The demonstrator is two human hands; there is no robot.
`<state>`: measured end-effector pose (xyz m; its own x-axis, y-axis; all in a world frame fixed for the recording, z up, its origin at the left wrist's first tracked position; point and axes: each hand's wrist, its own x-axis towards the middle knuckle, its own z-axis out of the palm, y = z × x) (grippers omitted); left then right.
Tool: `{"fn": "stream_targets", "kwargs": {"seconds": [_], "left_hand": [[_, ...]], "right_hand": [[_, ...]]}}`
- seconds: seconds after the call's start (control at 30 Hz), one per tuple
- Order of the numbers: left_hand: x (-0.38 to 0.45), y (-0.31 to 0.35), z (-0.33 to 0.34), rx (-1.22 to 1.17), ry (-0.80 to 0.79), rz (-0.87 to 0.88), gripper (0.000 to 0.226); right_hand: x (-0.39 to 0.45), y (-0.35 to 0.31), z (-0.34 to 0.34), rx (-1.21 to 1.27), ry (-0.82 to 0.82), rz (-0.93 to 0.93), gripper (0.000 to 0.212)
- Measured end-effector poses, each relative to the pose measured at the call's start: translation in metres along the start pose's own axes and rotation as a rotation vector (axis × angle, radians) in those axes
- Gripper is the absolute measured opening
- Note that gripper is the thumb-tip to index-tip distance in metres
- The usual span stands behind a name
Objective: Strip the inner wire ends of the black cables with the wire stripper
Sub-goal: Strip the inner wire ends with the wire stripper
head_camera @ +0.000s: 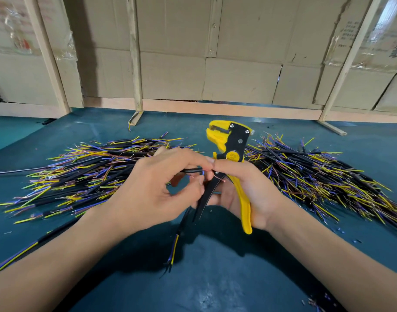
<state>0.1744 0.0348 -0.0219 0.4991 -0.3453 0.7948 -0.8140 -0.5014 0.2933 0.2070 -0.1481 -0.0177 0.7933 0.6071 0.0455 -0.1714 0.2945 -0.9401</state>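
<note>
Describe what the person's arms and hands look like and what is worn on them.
Both forearms are bare right up to the frame's bottom edge: no sleeves show. The left hand and right hand wear no gloves. No rings, watch or wristbands are visible on either one.

A yellow-and-black wire stripper is showing bright above the right hand, its yellow handle running down the palm. Black cables fringed in yellow, blue and copper are spreading beyond the left hand and right of the right hand, over a teal mat. Tan cardboard is standing behind.
</note>
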Motion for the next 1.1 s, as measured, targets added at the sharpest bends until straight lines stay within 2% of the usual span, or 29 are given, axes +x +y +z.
{"fn": "stream_targets", "kwargs": {"seconds": [0.23,0.43,0.6,0.73,0.83,0.97,1.1], "left_hand": [[-0.0019,0.0012,0.0034,-0.106,-0.003,-0.099,0.015],[0.0023,0.0034,0.0024,-0.111,0.016,-0.135,0.023],[0.0031,0.0058,0.0054,-0.181,0.038,-0.179,0.022],[0.0021,0.0025,0.0066,-0.181,0.015,-0.167,0.018],[0.0025,-0.0001,0.0035,-0.143,-0.019,-0.117,0.019],[0.0049,-0.0016,0.0043,-0.027,-0.014,-0.015,0.023],[0.0077,-0.0022,0.0056,0.049,-0.066,0.040,0.034]], "right_hand": [[-0.0001,0.0035,-0.0035,-0.046,-0.026,0.006,0.016],[0.0017,0.0035,-0.0023,-0.007,0.035,-0.059,0.013],[0.0007,0.0031,-0.0008,0.002,0.132,-0.084,0.042],[-0.0002,0.0019,-0.0005,0.022,0.130,-0.087,0.052],[-0.0015,-0.0003,-0.0006,0.071,0.094,-0.086,0.038],[0.0001,-0.0007,-0.0013,0.108,0.158,-0.086,0.018],[0.0017,-0.0012,-0.0037,0.126,0.189,-0.136,0.011]]}}
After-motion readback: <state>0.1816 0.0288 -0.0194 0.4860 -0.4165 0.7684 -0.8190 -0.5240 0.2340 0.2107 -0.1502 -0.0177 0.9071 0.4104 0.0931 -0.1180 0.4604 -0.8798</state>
